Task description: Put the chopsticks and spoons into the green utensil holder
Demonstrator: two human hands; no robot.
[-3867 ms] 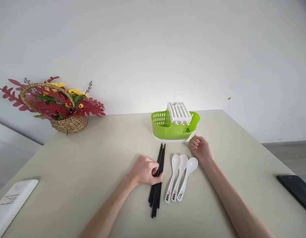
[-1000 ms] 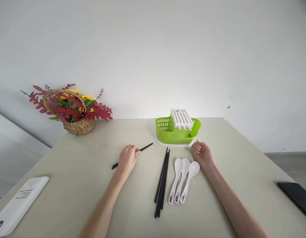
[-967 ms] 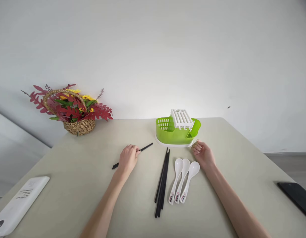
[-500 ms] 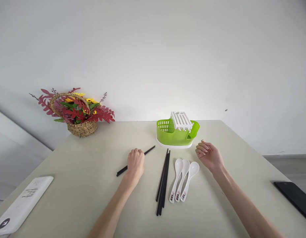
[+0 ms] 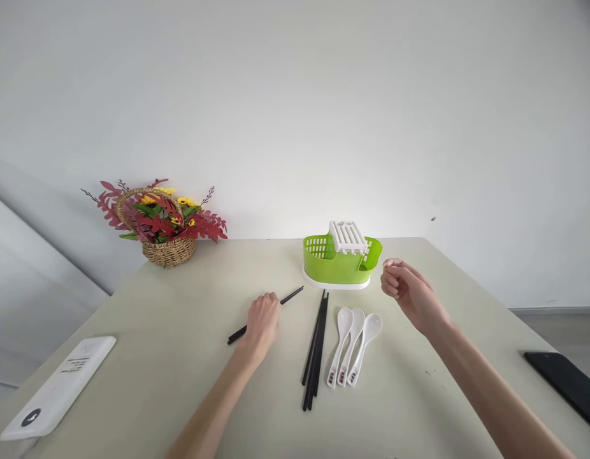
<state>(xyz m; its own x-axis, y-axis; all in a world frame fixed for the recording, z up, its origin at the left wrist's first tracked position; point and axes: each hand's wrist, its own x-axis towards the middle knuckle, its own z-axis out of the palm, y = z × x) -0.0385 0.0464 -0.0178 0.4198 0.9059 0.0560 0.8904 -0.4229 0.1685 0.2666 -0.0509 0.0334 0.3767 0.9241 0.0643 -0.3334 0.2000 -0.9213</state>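
1. Chopstick pair [image 5: 237, 335] at the rack's [image 5: 338, 272] eight o'clock, left hand [image 5: 263, 319] right over it; finger grip hidden, can't tell!
2. Spoons [image 5: 350, 347], six o'clock.
3. Right hand [image 5: 412, 295] between three and four, fingers loosely closed.
4. Flower basket [image 5: 169, 252], nine o'clock.

Free tabletop [image 5: 257, 262] between flower basket [image 5: 169, 252] and green caddy [image 5: 336, 271], with chopstick bundle [image 5: 315, 350] and white spoons [image 5: 350, 350] as nearer obstacles.

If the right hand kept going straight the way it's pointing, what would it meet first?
Probably the right end of the green caddy. With one view, depth is unclear, so the right hand might pass over it or to one side.
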